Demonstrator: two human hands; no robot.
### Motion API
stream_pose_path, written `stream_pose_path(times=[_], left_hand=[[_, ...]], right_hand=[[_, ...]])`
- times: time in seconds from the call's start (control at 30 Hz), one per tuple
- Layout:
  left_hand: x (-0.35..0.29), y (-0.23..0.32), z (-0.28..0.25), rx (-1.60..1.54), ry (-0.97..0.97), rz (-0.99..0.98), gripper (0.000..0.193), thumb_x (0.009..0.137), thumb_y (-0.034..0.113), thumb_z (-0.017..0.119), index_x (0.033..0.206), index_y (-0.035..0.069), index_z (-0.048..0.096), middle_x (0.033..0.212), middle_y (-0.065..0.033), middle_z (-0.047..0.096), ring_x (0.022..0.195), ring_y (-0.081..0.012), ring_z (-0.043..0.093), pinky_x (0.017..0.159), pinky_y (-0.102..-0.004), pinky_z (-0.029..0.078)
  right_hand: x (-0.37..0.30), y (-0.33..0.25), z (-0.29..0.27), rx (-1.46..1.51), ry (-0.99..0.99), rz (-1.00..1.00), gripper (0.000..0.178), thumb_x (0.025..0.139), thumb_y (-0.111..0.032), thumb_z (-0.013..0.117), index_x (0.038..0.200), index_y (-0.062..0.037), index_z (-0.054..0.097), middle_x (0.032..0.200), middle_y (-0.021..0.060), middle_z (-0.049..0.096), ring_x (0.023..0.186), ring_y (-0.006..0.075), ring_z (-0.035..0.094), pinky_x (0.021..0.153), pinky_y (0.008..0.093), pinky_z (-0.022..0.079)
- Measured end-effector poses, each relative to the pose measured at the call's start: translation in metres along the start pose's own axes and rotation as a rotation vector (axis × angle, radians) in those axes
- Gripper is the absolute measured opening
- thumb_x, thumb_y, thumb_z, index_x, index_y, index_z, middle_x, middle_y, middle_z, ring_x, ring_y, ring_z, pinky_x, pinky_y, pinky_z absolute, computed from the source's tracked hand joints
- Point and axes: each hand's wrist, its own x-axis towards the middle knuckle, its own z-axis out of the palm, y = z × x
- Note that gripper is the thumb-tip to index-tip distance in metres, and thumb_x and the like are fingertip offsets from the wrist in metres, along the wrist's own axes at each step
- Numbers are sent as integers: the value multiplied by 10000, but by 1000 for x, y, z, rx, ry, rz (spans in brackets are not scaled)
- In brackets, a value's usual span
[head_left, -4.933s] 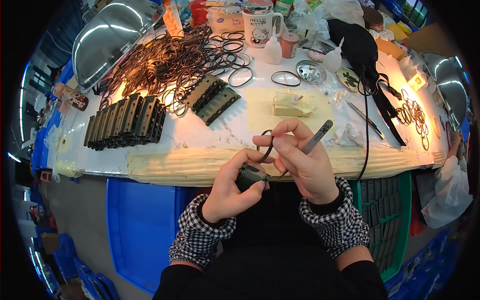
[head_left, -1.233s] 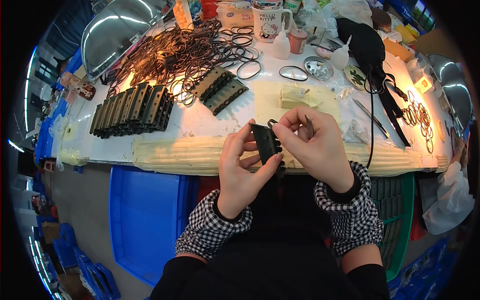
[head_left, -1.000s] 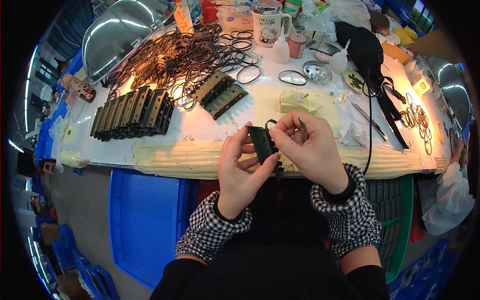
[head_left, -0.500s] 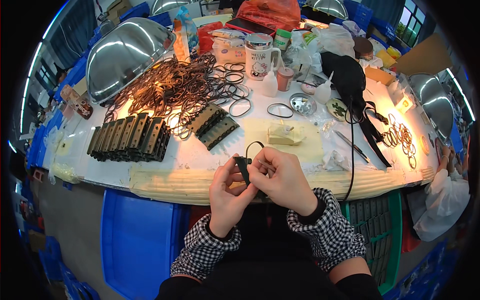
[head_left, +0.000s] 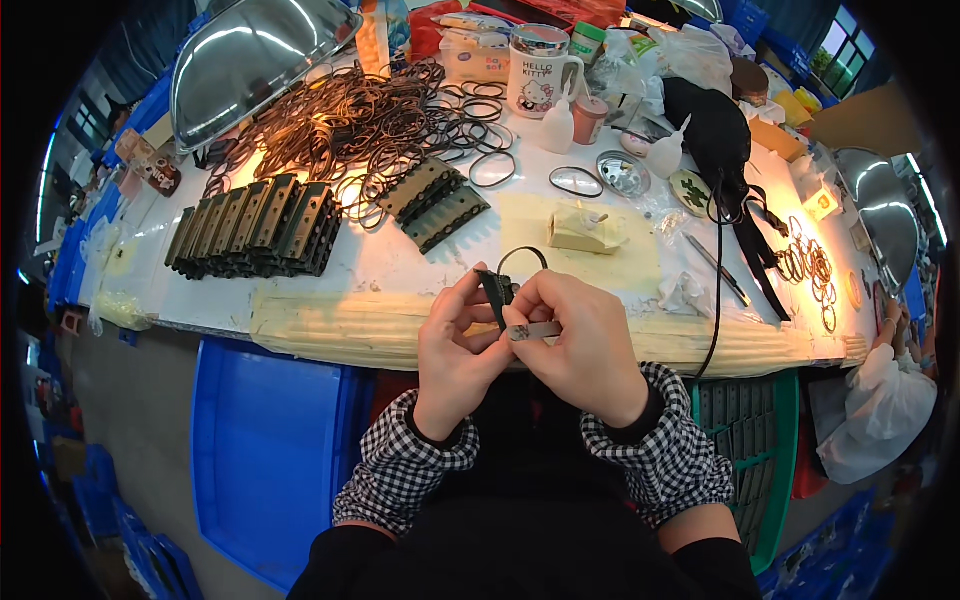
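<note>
Over the table's front edge, my left hand (head_left: 450, 365) pinches a narrow dark green block (head_left: 491, 290) between thumb and fingers. It looks like the blocks in the stack. My right hand (head_left: 592, 345) is closed at the block's right side, with a short flat metal strip (head_left: 536, 331) between thumb and fingers. A thin dark ring (head_left: 524, 250) arches up behind the right fingertips, at the block. Whether it is seated on the block is hidden by my fingers. Beyond my hands lies a pale yellow taped block (head_left: 582, 231).
A stack of green blocks (head_left: 255, 228) stands at left, with a few more blocks (head_left: 435, 205) nearer the middle. Behind them lies a heap of dark rings (head_left: 345, 125) under a metal lamp shade (head_left: 255, 60). A blue bin (head_left: 265, 450) and green crate (head_left: 785, 460) sit below the table.
My right hand has turned, and the flat metal strip now shows at its fingertips. The block stays in my left hand. The whole table appears higher in the picture.
</note>
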Motion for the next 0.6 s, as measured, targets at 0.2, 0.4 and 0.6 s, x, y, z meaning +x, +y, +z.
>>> stream_pose_path(times=[0.2,0.4,0.6], left_hand=[[3,3,-21,-282,-172,-190,640,841,-13,632,1408,-38,335,1218,-117,518,1077,-212,584,890,-331,530],[2,12,-22,-465,-275,-290,587,883,40,596,1403,-40,336,1320,-150,488,1167,-237,542,963,-349,475],[0,14,-22,-413,-329,-262,566,887,52,592,1389,-48,349,1331,-154,487,1186,-243,531,996,-358,446]], right_hand=[[-11,-3,2,-3,150,-222,138,785,-113,711,882,-58,629,795,71,580,585,225,595,514,314,477],[-20,-10,3,-70,164,-313,174,758,-63,726,915,-52,652,805,73,574,611,200,591,524,305,476],[-20,-15,-5,-29,211,-264,188,782,-55,706,965,-58,663,812,84,582,627,197,621,557,309,504]])
